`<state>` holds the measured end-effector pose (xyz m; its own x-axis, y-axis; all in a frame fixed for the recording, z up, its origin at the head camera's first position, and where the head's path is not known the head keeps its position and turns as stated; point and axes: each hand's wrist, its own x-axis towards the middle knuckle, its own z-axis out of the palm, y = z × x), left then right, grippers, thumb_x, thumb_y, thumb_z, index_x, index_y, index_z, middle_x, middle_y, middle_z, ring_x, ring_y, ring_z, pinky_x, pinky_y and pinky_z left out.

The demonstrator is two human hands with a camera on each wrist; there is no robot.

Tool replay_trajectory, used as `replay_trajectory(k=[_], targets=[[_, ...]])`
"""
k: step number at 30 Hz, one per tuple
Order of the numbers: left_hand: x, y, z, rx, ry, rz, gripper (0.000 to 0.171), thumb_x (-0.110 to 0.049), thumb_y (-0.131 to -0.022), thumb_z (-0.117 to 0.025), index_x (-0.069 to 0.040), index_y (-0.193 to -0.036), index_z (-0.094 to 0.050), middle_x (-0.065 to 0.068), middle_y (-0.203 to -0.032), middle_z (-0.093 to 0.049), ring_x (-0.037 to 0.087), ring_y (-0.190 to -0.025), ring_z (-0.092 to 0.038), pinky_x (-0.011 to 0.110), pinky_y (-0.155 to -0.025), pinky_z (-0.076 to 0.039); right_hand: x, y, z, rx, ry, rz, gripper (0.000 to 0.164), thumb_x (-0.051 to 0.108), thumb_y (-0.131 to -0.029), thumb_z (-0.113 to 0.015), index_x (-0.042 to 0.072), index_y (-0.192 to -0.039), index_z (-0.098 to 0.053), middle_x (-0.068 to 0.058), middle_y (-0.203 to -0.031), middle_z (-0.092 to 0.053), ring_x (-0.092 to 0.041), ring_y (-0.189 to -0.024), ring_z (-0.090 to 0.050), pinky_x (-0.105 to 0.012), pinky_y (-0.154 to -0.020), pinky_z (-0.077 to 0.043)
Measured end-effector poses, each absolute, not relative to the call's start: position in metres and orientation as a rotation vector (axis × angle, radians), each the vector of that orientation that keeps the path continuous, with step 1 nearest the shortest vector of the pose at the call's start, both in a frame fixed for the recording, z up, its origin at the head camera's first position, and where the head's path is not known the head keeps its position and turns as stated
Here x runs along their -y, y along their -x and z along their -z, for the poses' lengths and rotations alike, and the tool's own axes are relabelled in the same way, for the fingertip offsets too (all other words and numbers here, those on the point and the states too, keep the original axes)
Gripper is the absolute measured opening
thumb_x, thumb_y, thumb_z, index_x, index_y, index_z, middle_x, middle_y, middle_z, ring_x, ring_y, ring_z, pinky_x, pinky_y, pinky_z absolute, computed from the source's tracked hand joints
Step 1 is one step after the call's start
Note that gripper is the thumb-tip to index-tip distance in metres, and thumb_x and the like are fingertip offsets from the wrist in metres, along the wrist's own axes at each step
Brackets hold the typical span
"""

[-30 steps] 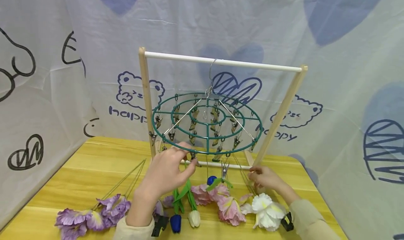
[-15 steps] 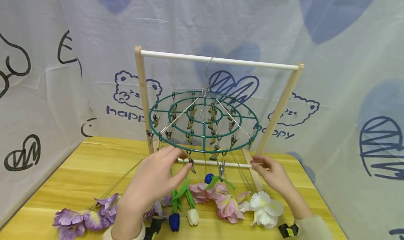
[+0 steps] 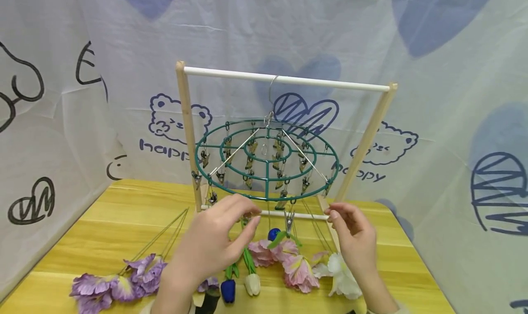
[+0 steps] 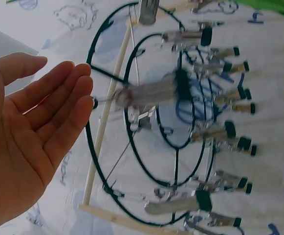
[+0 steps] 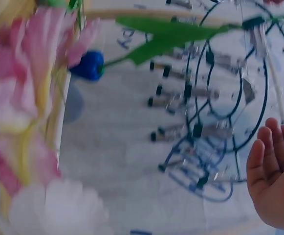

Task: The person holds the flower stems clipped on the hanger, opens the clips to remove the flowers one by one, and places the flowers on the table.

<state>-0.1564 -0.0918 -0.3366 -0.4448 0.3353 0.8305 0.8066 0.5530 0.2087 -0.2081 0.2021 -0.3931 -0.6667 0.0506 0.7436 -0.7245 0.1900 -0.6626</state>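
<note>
A green round clip hanger (image 3: 267,179) hangs from a wooden rack, with several metal clips dangling from its rings. My left hand (image 3: 222,236) is at its front left edge, fingers loosely bent around nothing. In the left wrist view the left hand (image 4: 39,112) lies palm up, fingertips right at the outer ring, beside a dangling clip (image 4: 146,94). My right hand (image 3: 354,236) hovers at the front right, fingers loosely curved and holding nothing. Hanging head down, a blue tulip (image 5: 89,66) has its green stem and leaf at a front clip (image 5: 256,34).
On the wooden table lie purple flowers (image 3: 119,282), a blue tulip (image 3: 228,291), a white tulip (image 3: 252,284), pink flowers (image 3: 299,270) and a white flower (image 3: 342,277). The rack's white top bar (image 3: 321,80) spans above; a patterned cloth (image 3: 231,34) hangs behind.
My right hand has come away from the rack's lower right side, up and toward me. My left hand has shifted slightly right along the hanger's front edge. The whole view has shifted slightly.
</note>
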Motion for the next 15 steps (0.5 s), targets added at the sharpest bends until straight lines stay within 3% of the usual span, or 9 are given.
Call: replay_trajectory(k=[8,15], targets=[[0.072,0.161,0.345,2.17,0.977,0.796,0.022,-0.018,-0.099,-0.07,-0.009,-0.12,-0.072,0.002,-0.12,-0.073,0.017,-0.105,-0.072,0.03,-0.089,-0.06,-0.178,0.199,0.398,1.708,-0.92,-1.429,0.028,-0.026,-0.086,-0.057,-0.016,-0.111,-0.064,-0.012,-0.098,-0.073,-0.011,-0.091,-0.069,-0.019,-0.084,-0.057],[0.058,0.171,0.356,2.298,0.915,0.787,0.034,-0.021,-0.101,-0.07,-0.008,-0.132,-0.068,0.005,-0.128,-0.071,0.02,-0.109,-0.071,0.034,-0.088,-0.06,-0.165,0.196,0.404,1.535,-1.148,-1.372,0.027,-0.018,-0.081,-0.06,-0.019,-0.108,-0.061,-0.018,-0.1,-0.069,-0.018,-0.09,-0.067,-0.022,-0.082,-0.057]])
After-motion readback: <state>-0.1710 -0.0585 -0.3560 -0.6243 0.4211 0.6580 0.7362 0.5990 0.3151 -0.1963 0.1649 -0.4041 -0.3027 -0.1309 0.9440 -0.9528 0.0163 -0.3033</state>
